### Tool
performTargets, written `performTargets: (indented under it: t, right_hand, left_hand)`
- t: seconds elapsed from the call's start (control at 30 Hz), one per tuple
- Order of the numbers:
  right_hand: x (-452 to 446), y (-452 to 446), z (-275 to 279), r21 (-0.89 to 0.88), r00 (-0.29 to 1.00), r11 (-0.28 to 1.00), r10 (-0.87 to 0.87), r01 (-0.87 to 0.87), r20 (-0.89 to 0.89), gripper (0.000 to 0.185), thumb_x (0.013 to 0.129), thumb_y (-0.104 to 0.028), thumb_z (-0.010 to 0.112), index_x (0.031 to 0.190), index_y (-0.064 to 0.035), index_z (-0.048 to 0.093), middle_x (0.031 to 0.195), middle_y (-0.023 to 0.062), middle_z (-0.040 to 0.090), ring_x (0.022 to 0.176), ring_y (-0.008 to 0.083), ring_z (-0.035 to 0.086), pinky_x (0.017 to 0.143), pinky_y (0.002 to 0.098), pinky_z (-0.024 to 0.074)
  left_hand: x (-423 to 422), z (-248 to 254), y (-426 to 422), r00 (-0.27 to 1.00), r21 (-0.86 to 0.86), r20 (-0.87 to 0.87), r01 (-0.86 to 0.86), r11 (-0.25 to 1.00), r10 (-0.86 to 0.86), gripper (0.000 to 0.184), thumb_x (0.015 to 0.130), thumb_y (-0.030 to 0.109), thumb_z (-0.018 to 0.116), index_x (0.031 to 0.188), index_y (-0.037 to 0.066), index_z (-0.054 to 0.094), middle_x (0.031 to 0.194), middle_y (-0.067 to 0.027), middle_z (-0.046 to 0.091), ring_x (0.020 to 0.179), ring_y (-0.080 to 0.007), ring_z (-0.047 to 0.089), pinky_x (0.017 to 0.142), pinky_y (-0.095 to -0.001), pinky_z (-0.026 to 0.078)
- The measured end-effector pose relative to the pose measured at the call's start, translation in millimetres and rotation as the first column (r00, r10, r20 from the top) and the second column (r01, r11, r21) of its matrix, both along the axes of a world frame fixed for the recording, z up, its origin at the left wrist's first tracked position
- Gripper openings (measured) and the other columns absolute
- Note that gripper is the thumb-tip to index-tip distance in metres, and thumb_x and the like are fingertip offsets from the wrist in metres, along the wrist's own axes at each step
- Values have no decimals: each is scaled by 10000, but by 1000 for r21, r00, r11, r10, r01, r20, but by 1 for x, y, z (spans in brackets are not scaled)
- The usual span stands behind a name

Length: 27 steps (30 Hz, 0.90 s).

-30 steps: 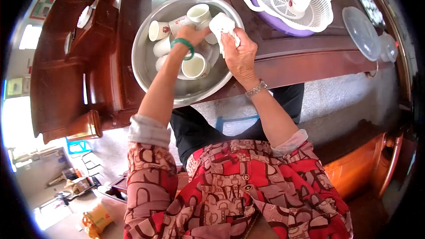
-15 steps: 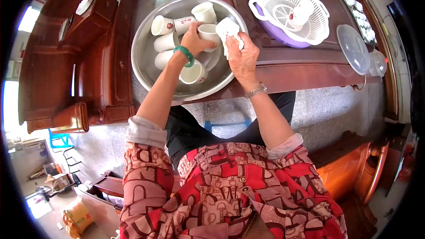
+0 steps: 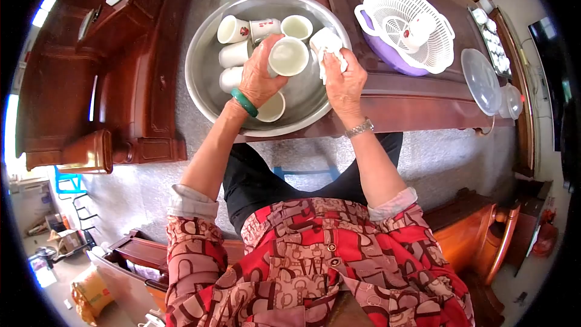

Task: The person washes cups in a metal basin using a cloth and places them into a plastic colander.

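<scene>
My left hand (image 3: 261, 72), with a green bangle at its wrist, is closed on a white cup (image 3: 288, 57), its mouth facing up above the metal basin (image 3: 200, 94). My right hand (image 3: 345, 82) grips a crumpled white cloth (image 3: 327, 45) over the basin's right side, just right of that cup. Several more white cups lie or stand in the basin, among them one on its side (image 3: 233, 29) at the upper left and one with red marks (image 3: 265, 28). Another cup (image 3: 272, 108) is partly hidden below my left hand.
Right of the basin, a white strainer basket (image 3: 446, 54) holding a cup rests on a purple basin (image 3: 387, 56). Clear plastic lids (image 3: 481, 79) and a tray of white items (image 3: 493, 39) are at the far right. Wooden furniture (image 3: 145, 72) stands at left.
My left hand has taken hold of a cup and raised it from among the others. The cloth stays in my right hand. The view has shifted a little.
</scene>
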State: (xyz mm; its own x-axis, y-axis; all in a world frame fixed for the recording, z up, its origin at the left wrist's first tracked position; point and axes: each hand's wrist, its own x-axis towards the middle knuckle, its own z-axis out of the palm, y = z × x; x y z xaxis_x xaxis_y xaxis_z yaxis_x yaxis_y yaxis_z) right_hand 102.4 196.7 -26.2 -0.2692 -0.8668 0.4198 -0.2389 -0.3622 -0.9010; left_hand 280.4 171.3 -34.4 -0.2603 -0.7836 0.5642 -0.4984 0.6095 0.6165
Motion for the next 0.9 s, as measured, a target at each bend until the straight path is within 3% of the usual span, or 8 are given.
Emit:
performTargets:
  t: [0.33, 0.53, 0.6, 0.7, 0.73, 0.77, 0.83, 0.9]
  right_hand:
    - [-2, -3, -8, 23, 997, 997, 72, -73, 24, 208, 869, -135, 609, 983, 39, 615, 775, 78, 669, 692, 102, 621, 628, 258, 503]
    - [-1, -6, -19, 25, 995, 996, 91, -90, -28, 189, 850, -136, 626, 997, -17, 633, 746, 94, 668, 663, 119, 637, 615, 262, 503]
    - [0, -7, -19, 18, 993, 994, 105, -104, -47, 188, 846, -140, 630, 1002, -36, 638, 741, 103, 666, 656, 129, 643, 607, 266, 503]
    - [-4, -8, -16, 11, 952, 968, 250, -252, -177, 241, 808, -159, 647, 1031, -65, 637, 806, 129, 678, 725, 250, 669, 664, 332, 511]
    - [-4, -7, -14, 21, 930, 971, 232, -236, -285, 205, 801, -154, 614, 995, -99, 647, 804, 138, 667, 766, 314, 648, 684, 381, 505]
    - [-6, -8, -10, 22, 929, 972, 229, -233, -289, 205, 801, -154, 614, 995, -99, 647, 804, 138, 667, 766, 314, 648, 684, 381, 505]
    - [-6, -15, -2, 218, 677, 950, 313, -225, -666, 158, 812, -143, 559, 938, -125, 652, 777, 157, 647, 761, 345, 628, 663, 428, 492]
    - [2, -23, 0, 200, 704, 950, 312, -239, -639, 123, 799, -143, 541, 852, -118, 649, 761, 164, 638, 733, 365, 618, 631, 466, 475]
  left_hand:
    - [0, -3, -3, 996, -74, 32, -86, 993, 89, 692, 619, 63, 751, 1236, 48, 439, 1136, -158, 564, 1047, -334, 570, 879, -397, 463]
    - [3, -4, -6, 994, 19, 14, -106, 994, 106, 680, 615, 69, 754, 1226, 51, 456, 1137, -162, 558, 1078, -338, 546, 901, -405, 448]
    - [3, -7, -8, 986, 79, 136, -111, 991, 99, 692, 602, 69, 745, 1232, 73, 459, 1141, -159, 551, 1083, -352, 527, 912, -417, 436]
    - [0, -12, -11, 983, 99, 178, -58, 993, 39, 686, 575, 88, 717, 1213, 119, 466, 1119, -140, 546, 1032, -374, 505, 890, -438, 417]
    - [-1, -14, -12, 980, 101, 198, -26, 995, 5, 718, 554, 94, 716, 1223, 122, 456, 1129, -135, 546, 1028, -380, 499, 889, -431, 421]
    - [-3, -16, -11, 981, 100, 194, -22, 995, 2, 718, 554, 94, 716, 1223, 122, 456, 1129, -135, 546, 1028, -380, 499, 889, -431, 421]
    - [-6, -16, -9, 971, 136, 234, 6, 991, -38, 739, 549, 98, 715, 1235, 124, 442, 1137, -134, 542, 1036, -389, 493, 897, -429, 419]
    - [-5, -16, -8, 973, 133, 227, 4, 991, -34, 726, 563, 99, 706, 1235, 121, 432, 1107, -143, 557, 1029, -394, 495, 892, -436, 422]
